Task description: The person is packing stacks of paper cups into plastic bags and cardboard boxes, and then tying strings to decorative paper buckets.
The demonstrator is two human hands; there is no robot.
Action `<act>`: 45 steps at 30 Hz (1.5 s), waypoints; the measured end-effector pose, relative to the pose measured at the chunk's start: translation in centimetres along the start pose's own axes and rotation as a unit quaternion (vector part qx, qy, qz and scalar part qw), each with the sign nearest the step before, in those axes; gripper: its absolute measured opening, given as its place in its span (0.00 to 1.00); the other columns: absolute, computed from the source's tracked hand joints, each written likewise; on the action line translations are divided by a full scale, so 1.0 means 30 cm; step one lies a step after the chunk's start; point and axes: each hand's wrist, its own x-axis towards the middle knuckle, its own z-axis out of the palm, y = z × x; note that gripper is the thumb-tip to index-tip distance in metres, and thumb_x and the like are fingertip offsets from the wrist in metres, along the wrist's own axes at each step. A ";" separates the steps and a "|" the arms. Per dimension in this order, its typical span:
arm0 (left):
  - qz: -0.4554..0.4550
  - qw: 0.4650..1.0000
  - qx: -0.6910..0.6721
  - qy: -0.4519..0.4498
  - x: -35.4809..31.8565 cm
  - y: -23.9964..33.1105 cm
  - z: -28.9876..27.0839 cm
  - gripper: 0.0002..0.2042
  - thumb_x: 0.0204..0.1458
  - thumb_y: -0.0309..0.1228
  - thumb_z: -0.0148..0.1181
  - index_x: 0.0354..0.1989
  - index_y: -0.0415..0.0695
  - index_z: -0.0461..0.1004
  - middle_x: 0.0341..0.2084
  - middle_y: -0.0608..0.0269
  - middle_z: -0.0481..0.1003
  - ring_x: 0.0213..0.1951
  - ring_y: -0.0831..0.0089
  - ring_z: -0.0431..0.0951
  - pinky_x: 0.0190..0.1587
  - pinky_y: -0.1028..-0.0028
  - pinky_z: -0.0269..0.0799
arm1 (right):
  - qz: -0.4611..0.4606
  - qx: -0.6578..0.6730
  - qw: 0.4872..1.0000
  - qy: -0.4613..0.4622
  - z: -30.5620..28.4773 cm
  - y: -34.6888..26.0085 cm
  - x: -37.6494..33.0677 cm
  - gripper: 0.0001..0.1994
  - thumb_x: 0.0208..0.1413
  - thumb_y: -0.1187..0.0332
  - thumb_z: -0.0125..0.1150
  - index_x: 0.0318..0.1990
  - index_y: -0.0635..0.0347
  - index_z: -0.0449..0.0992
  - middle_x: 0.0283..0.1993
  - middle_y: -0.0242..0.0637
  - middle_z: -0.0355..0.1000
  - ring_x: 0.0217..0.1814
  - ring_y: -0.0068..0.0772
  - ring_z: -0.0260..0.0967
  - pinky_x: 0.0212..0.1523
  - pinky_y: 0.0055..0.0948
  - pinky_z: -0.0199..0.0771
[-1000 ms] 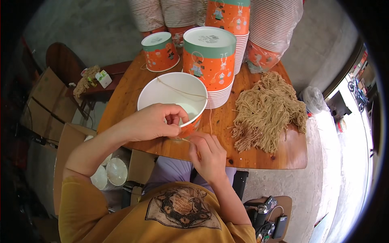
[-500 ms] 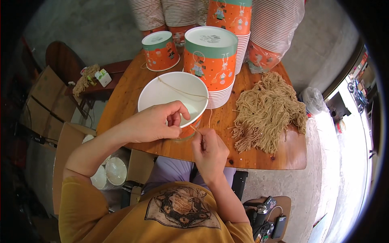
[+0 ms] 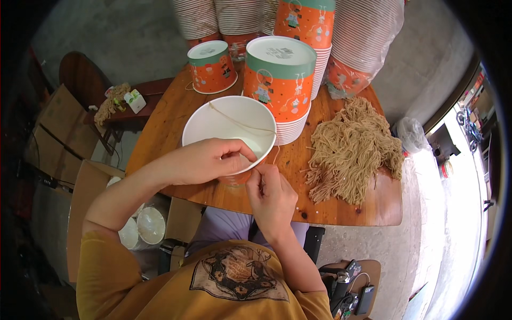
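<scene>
A white-lined paper bucket (image 3: 205, 120) with an orange outside stands mouth up at the table's near edge. A thin beige cord (image 3: 234, 120) lies across its mouth, and one end hangs outside the right rim. My left hand (image 3: 216, 160) reaches over the near rim, thumb and fingertips bent together inside the bucket; what they hold is hidden. Just outside the same wall, my right hand (image 3: 271, 197) is closed in a pinch on a cord end, mostly covered by the fingers. Both hands' fingertips nearly meet across the rim.
Stacked orange and green paper buckets (image 3: 280, 80) rise behind, with a small upturned bucket (image 3: 212, 69) to their left. A heap of beige cords (image 3: 354, 149) covers the table's right side. Bagged bucket stacks (image 3: 365, 42) stand farther back. An open carton (image 3: 88, 213) sits at lower left.
My right hand has moved up and left against the bucket's rim, so the cord stretch between hand and bucket no longer shows. My left fingertips have pushed further right along the inside wall.
</scene>
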 end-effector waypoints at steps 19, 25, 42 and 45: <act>0.208 0.962 0.126 0.127 0.018 0.001 -0.001 0.06 0.56 0.26 0.54 0.40 0.40 0.69 0.34 0.63 0.70 0.37 0.77 0.71 0.42 0.76 0.66 | 0.172 0.178 0.960 -0.128 -0.071 -0.006 0.112 0.06 0.53 0.73 0.62 0.38 0.62 0.73 0.23 0.28 0.65 0.21 0.15 0.57 0.23 0.18 0.60; 0.056 0.988 -0.144 -0.008 0.038 -0.022 -0.008 0.18 0.56 0.27 0.56 0.54 0.41 0.63 0.36 0.66 0.73 0.37 0.81 0.70 0.42 0.77 0.66 | 0.273 0.316 0.899 -0.134 -0.057 0.000 0.111 0.05 0.57 0.72 0.60 0.37 0.64 0.74 0.28 0.22 0.66 0.29 0.09 0.57 0.31 0.14 0.59; 0.033 0.983 -0.173 -0.043 0.087 -0.021 0.003 0.09 0.56 0.32 0.56 0.40 0.40 0.73 0.30 0.67 0.75 0.34 0.82 0.71 0.37 0.80 0.66 | 0.143 0.329 0.876 -0.322 -0.230 -0.024 0.233 0.06 0.57 0.75 0.57 0.41 0.61 0.70 0.29 0.24 0.69 0.24 0.11 0.59 0.26 0.16 0.60; 0.068 0.991 -0.110 -0.034 0.083 -0.025 0.023 0.10 0.57 0.33 0.56 0.40 0.39 0.74 0.32 0.67 0.76 0.36 0.82 0.72 0.40 0.80 0.68 | 0.139 0.335 0.891 -0.275 -0.185 -0.023 0.265 0.05 0.58 0.77 0.56 0.41 0.61 0.71 0.31 0.21 0.69 0.25 0.10 0.58 0.27 0.14 0.60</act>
